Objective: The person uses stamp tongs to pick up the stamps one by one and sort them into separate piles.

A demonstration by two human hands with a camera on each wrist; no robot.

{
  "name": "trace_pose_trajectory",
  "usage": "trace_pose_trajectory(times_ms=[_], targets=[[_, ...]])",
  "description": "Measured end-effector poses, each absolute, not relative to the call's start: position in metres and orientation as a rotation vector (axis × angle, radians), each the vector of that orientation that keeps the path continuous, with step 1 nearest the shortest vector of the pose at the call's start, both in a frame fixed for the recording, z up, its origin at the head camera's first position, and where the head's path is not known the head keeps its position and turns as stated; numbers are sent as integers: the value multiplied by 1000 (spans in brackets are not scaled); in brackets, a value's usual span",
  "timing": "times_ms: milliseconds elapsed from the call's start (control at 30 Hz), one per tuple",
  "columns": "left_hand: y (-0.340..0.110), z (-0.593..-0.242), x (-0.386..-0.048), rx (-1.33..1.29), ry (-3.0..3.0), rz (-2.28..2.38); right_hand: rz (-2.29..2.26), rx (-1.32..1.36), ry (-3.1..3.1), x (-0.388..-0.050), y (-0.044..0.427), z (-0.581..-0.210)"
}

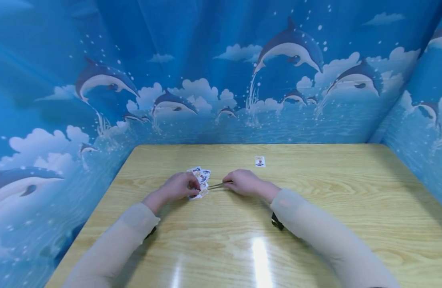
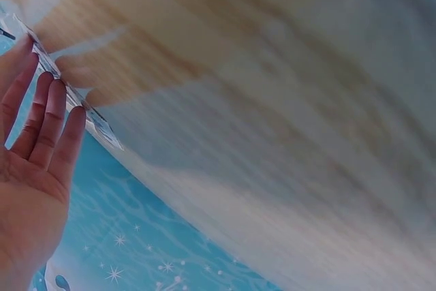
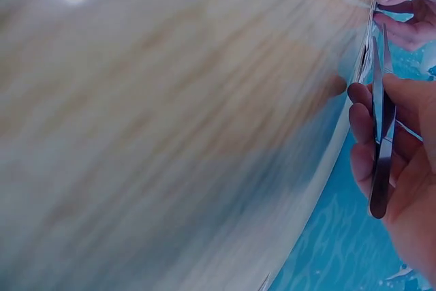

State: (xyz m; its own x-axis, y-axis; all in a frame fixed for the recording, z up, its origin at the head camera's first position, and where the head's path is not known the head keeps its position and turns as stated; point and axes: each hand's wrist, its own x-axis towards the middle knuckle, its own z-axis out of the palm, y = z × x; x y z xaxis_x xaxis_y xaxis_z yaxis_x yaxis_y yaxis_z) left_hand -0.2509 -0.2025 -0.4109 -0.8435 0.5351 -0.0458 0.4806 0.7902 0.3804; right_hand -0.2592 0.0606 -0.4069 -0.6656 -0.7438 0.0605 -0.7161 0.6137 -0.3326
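A small overlapping pile of printed white cards [image 1: 204, 176] lies on the left part of the table. My left hand [image 1: 179, 186] is over its near-left side; in the left wrist view that hand [image 2: 37, 141] has its fingers extended, fingertips touching the cards. Between thumb and fingers in my right hand [image 1: 242, 182] is a pair of metal tweezers [image 3: 383, 148]. Its prongs stand slightly apart, and the tips point left at the pile's right edge. Whether they touch a card cannot be made out.
One separate printed card [image 1: 260, 161] lies near the table's back edge, beyond my right hand. The wood-grain table [image 1: 332, 184] extends to the right. A blue dolphin-print curtain [image 1: 214, 72] hangs behind it and along both sides.
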Motion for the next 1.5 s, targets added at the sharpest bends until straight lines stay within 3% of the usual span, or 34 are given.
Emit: trace_pose_trajectory(times_ms=[1500], targets=[[-203, -412, -251, 779, 2818, 559, -514, -1081, 2685, -265, 45, -404]])
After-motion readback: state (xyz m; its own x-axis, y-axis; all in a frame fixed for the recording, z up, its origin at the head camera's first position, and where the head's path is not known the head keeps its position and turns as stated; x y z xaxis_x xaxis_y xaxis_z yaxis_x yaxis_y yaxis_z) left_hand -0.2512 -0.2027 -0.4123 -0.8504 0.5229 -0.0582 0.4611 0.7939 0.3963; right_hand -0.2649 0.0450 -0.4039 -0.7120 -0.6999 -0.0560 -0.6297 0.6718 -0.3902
